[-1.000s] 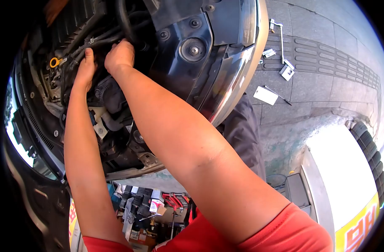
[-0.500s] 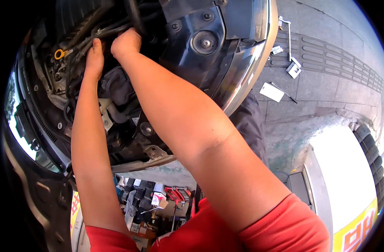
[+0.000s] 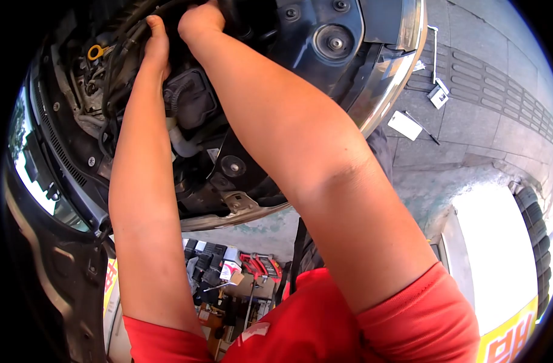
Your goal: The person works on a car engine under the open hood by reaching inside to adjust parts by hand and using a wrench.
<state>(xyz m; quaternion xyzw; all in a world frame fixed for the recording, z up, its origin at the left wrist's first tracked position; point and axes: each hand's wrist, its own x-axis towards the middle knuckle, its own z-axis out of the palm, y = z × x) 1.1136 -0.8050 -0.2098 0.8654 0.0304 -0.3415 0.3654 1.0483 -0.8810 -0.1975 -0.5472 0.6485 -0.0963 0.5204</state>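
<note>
Both hands reach into an open engine bay at the top of the view. My left hand (image 3: 158, 43) has its thumb up beside dark hoses (image 3: 129, 43); its other fingers are hidden behind it. Right of it, my right hand (image 3: 202, 22) is curled near the top edge, its fingertips out of sight among dark parts, so what it holds, if anything, cannot be made out. A yellow ring handle (image 3: 95, 52) lies left of my left hand. Below the hands are a black ribbed housing (image 3: 190, 97) and a pale pipe (image 3: 182, 143).
The car's front edge (image 3: 397, 81) curves down the right side. On the grey pavement (image 3: 470, 130) lie a white card (image 3: 404, 125), a thin rod (image 3: 426, 130), a small box (image 3: 438, 95) and a long metal tool (image 3: 435, 55). Red tools (image 3: 261, 266) and boxes stand below the car.
The view has shifted, so the engine bay and both hands appear higher and further right. My left hand's thumb remains raised, and my right hand stays curled among the dark parts.
</note>
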